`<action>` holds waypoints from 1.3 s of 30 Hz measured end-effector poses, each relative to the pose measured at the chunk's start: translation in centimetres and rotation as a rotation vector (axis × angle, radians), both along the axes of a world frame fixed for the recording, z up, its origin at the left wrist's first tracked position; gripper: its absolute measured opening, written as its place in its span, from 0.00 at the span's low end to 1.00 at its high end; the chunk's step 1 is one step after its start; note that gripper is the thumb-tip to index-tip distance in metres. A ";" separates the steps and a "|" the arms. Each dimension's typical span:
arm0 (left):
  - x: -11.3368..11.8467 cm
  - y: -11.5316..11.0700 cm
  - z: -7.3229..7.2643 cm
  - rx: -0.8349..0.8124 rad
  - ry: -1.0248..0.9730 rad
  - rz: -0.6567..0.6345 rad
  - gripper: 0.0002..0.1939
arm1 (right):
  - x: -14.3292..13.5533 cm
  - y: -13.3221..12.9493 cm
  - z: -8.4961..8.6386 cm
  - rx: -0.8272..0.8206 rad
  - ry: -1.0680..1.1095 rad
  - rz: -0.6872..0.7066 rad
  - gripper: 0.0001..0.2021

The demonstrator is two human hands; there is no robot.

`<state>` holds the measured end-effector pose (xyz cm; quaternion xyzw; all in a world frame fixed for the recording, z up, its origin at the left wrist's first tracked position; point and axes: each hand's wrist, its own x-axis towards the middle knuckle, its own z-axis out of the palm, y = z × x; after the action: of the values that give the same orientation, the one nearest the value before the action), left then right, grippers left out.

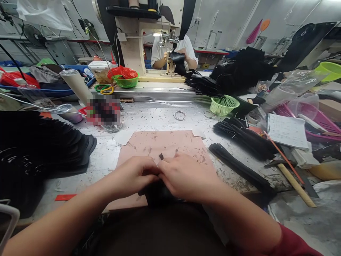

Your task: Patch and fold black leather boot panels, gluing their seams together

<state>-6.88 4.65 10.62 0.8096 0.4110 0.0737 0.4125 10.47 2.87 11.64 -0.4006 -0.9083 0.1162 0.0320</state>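
Observation:
Over a pink sheet [165, 140] near the table's front edge, my two hands meet fingertip to fingertip. Bent fingers and thumb of my left hand [137, 174] pinch the edge of a black piece of material [158, 193]. My right hand [185, 174] is closed on the same piece, its fingers pressed against the left fingertips. The piece hangs down in front of my body, its lower part merging with my dark clothing. A small dark tip [161, 156] shows just beyond the fingers. What exactly lies between the fingertips is hidden.
Stacked black pieces [58, 149] fill the left side. Bundled black strips [239, 167], a wooden-handled hammer [297, 185] and a notebook [287, 129] lie right. Behind are green baskets [225, 105], scissors [106, 89] and a sewing machine [130, 49]. A person [189, 49] works beyond, holding black material.

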 end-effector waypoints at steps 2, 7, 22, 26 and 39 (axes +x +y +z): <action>-0.1 0.0 -0.1 -0.083 -0.055 0.090 0.06 | 0.8 0.4 0.1 -0.037 0.038 -0.005 0.06; -0.6 -0.2 -0.1 -0.245 -0.150 0.215 0.09 | 2.5 1.1 0.3 -0.124 0.114 -0.030 0.06; 0.0 0.0 0.4 0.053 -0.008 -0.007 0.09 | 1.5 0.5 0.6 -0.023 0.099 -0.072 0.10; 0.1 -0.1 0.2 -0.028 -0.097 0.105 0.09 | 1.8 0.3 0.9 -0.043 0.219 -0.129 0.05; 0.2 -0.2 -0.2 -0.020 -0.223 0.137 0.08 | 2.3 0.6 0.4 -0.178 0.368 -0.172 0.05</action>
<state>-6.73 4.41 10.46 0.7624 0.4177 0.1873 0.4575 12.77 3.44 12.07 -0.4497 -0.8358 0.2641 0.1717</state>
